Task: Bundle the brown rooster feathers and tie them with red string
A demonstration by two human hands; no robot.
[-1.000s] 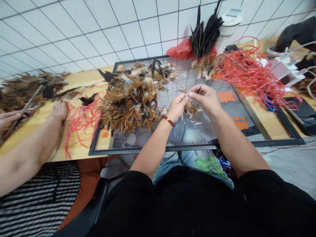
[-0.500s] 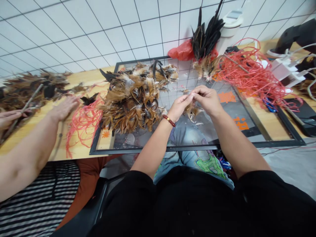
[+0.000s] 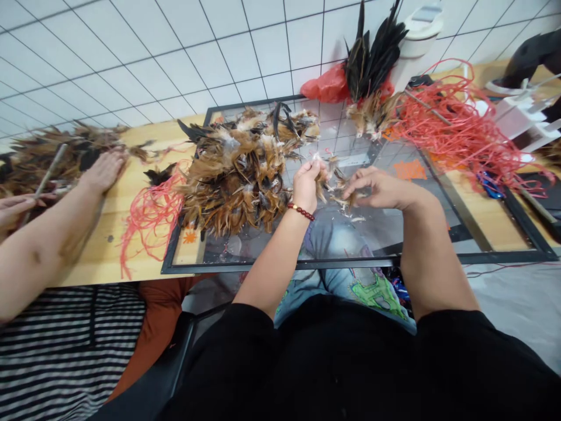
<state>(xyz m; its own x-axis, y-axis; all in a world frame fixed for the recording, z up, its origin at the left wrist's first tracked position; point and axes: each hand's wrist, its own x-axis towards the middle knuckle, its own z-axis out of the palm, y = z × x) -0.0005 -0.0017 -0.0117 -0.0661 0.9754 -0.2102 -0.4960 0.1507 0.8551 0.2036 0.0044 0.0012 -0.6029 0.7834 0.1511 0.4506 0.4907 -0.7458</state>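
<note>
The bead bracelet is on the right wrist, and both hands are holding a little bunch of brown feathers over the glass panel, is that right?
Not quite. In the head view the bead bracelet is on the left wrist. The rest holds: the left hand and right hand hold the small bunch of brown feathers over the glass panel.

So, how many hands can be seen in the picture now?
4. The person's left hand and right hand hold small feathers over the glass. A co-worker's two hands are at far left.
</note>
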